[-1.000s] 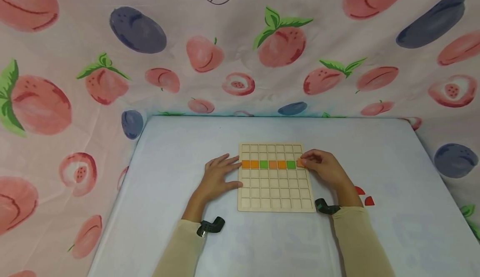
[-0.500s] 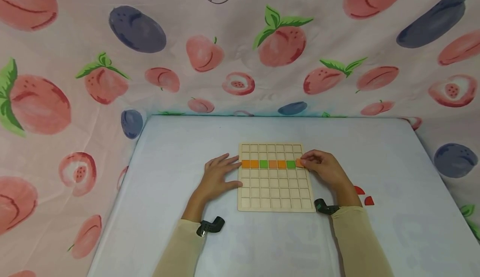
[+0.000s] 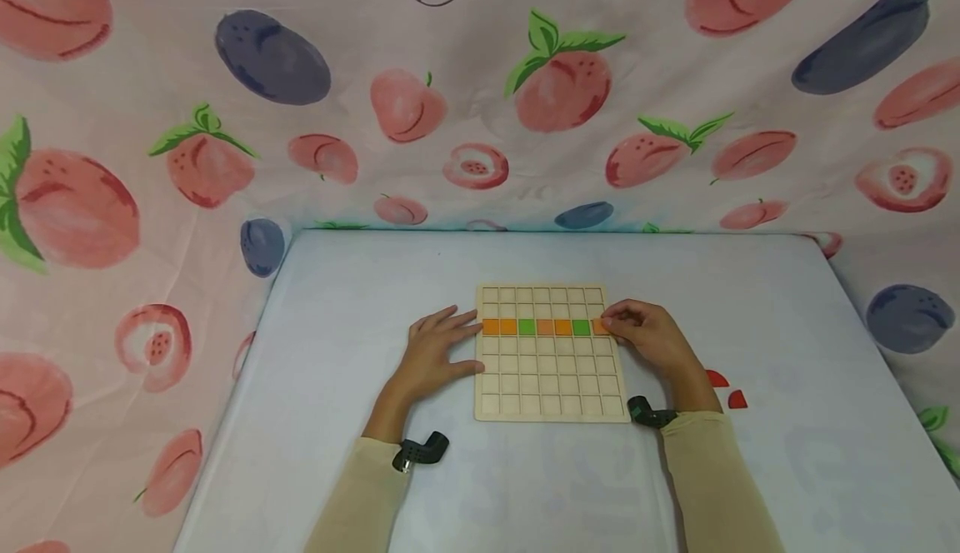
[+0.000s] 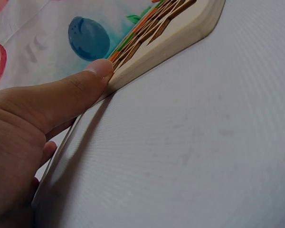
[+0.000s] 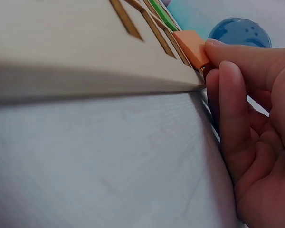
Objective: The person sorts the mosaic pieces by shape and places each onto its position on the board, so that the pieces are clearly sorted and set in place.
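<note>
A square wooden grid board (image 3: 551, 386) lies on the table, with a row of orange and green square tiles (image 3: 527, 327) across its upper part. My left hand (image 3: 433, 355) is spread beside the board's left edge; its thumb (image 4: 97, 71) touches that edge in the left wrist view. At the right end of the row, my right hand (image 3: 651, 335) pinches an orange tile (image 5: 191, 48) between thumb and fingers. That tile sits tilted above its cell in the right wrist view. Part of it is hidden behind the fingertips.
Two red pieces lie on the white table (image 3: 810, 328) right of the right forearm: one upper red piece (image 3: 717, 378) and one lower red piece (image 3: 738, 400). A fruit-print cloth (image 3: 480, 62) hangs behind and at the sides.
The orange tile in my right hand has shifted very slightly at the row's right end. My left hand and the board stay in place.
</note>
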Demonstrator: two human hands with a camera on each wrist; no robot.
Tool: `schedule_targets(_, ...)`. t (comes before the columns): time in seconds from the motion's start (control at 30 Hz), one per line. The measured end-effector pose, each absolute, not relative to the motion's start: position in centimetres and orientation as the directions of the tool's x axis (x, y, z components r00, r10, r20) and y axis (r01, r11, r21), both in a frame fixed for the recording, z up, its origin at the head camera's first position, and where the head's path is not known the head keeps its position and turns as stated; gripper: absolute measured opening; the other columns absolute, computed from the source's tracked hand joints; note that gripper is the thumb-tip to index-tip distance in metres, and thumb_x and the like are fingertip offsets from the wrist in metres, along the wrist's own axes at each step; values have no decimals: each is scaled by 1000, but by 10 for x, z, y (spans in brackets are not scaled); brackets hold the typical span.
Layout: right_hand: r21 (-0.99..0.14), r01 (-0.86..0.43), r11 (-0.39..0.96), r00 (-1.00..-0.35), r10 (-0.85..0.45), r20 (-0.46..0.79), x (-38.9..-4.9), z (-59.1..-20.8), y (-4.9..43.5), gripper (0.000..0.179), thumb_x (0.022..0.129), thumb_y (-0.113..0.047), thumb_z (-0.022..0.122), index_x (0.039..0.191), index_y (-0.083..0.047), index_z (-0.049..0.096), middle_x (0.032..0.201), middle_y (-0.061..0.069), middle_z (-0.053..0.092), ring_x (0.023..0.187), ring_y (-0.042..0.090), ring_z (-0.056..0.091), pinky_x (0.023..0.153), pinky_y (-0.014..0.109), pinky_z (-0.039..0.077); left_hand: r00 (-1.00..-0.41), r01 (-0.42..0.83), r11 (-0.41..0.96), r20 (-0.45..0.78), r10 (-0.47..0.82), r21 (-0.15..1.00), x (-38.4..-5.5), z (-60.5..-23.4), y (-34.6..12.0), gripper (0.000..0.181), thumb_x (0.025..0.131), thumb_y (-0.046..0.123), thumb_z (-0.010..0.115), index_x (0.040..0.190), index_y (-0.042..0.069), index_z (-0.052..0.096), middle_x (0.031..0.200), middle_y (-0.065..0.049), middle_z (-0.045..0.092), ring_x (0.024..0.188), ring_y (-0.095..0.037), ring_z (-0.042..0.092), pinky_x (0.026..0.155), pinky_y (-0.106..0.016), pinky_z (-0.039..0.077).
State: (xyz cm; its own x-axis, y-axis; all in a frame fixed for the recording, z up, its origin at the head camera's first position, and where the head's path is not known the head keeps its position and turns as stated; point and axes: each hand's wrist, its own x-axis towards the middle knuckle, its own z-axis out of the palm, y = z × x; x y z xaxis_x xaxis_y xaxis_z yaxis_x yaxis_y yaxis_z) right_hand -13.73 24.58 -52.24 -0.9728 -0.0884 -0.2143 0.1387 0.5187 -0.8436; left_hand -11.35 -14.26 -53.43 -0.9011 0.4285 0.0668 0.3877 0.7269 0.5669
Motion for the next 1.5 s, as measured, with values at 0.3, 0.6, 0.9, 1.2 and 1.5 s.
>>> schedule_targets(0.3,-821,145,552,-971,-79,-224,-137,-521,245,31,94,-36,74,110,-9,74,79,5,67,72,16,60,68,26,48,-902,377,734,45,429,565,-116,-535,-142,70,83,52,80,144,23,61,158,8,48,155,-23,29,119,-56,22)
schedule_targets(0.6,-825,151,545,-967,-94,-239,-138,-517,246,34,87,-31,82,111,-7,75,87,9,67,75,17,56,67,26,47,-902,378,732,48,429,566,-116,-534,-142,70,83,52,80,143,23,61,158,8,48,155,-23,29,119,-56,22)
schedule_targets(0.9,-807,149,571,-966,-88,-241,-139,-517,245,34,88,-32,82,110,-8,74,90,8,64,77,18,55,67,27,47,-904,374,741,43,425,557,-117,-535,-143,69,84,54,79,144,25,61,158,10,47,155,-21,29,119,-55,22)
schedule_targets(1.2,-806,143,575,-965,-100,-243,-139,-515,245,35,88,-33,81,110,-7,72,91,8,62,75,17,53,64,26,45,-904,371,733,42,425,570,-116,-535,-143,69,84,54,79,144,25,61,158,10,47,155,-21,28,119,-55,21)
schedule_targets(1.5,-803,155,575,-957,-114,-267,-139,-518,246,35,93,-38,75,112,-9,70,78,5,63,70,17,58,64,26,47,-903,372,729,43,427,575,-115,-536,-143,69,84,54,79,144,25,61,158,10,48,155,-22,29,119,-55,22)
